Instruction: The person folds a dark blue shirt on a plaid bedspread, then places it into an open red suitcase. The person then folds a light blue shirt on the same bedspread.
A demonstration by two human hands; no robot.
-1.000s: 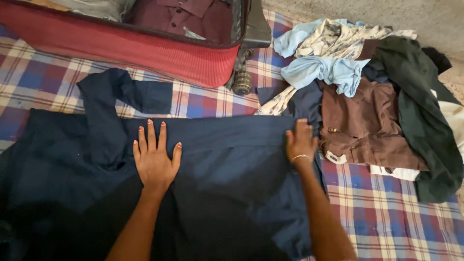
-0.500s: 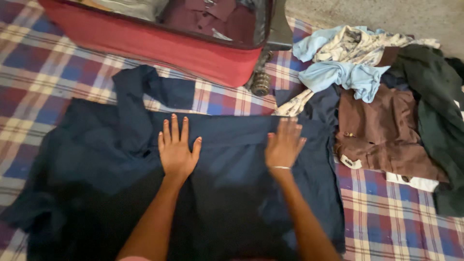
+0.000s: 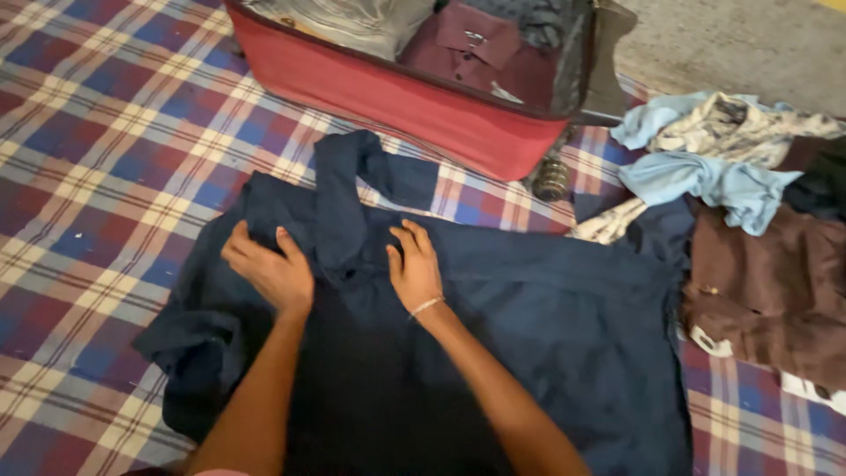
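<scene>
- The navy shirt (image 3: 529, 326) lies spread on the checked blanket (image 3: 97, 159), just below the open red suitcase (image 3: 397, 97). Both hands rest on its upper part.
- Left hand (image 3: 269, 269): fingers curled, seemingly pinching cloth near the collar, though the grip is partly hidden. Right hand (image 3: 414, 269): fingers loosely bent, pressing flat, gripping nothing.
- The sleeve (image 3: 352, 189) lies twisted up toward the suitcase; if it is folded in as it lies, I judge it would trap a crease or a lump.
- The left side of the shirt is bunched near the elbow; smoothing only the middle could leave that edge crooked.
- The shirt's right edge touches the clothes pile (image 3: 758, 238); a pull to that side could drag the brown garment (image 3: 775, 300) along.
</scene>
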